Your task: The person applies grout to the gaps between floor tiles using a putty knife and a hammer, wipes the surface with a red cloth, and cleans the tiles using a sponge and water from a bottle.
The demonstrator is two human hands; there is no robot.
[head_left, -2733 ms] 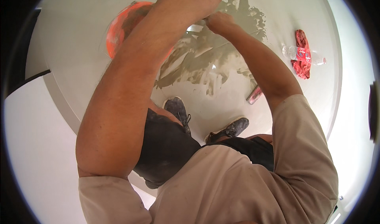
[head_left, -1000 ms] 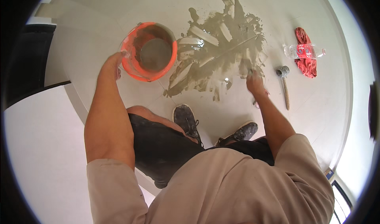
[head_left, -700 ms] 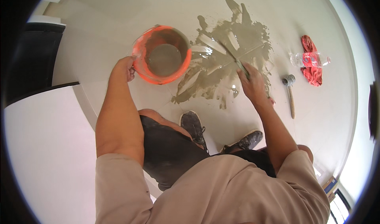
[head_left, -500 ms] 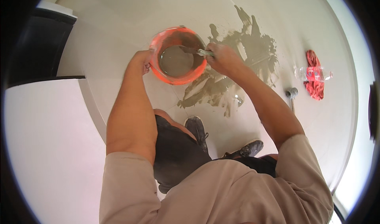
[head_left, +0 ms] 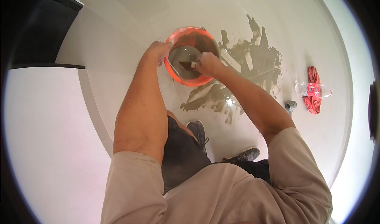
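An orange bucket (head_left: 173,71) sits in front of me, with wet grey-brown mortar (head_left: 186,52) inside it. At its left rim, my left hand (head_left: 159,51) grips the edge, fingers wrapped round. My right hand (head_left: 207,64) reaches over the near right side of the bucket, closed on the handle of a trowel. The trowel's dark blade (head_left: 185,65) lies at the mortar's surface, and most of the handle is hidden in my fist. A thin wire bail (head_left: 190,27) runs along the bucket's far rim.
Wet mortar is smeared over the pale floor tiles (head_left: 253,61) right of the bucket. Farther right lie a red cloth (head_left: 314,71), a clear plastic bottle (head_left: 324,91) across it, and a mallet (head_left: 291,106). A white panel (head_left: 51,137) stands at the left, a dark cabinet (head_left: 45,30) beyond it.
My right hand has moved from the bucket's right rim inward and down, bringing the trowel blade to the mortar. My left hand has stayed on the rim. The whole view has shifted slightly.
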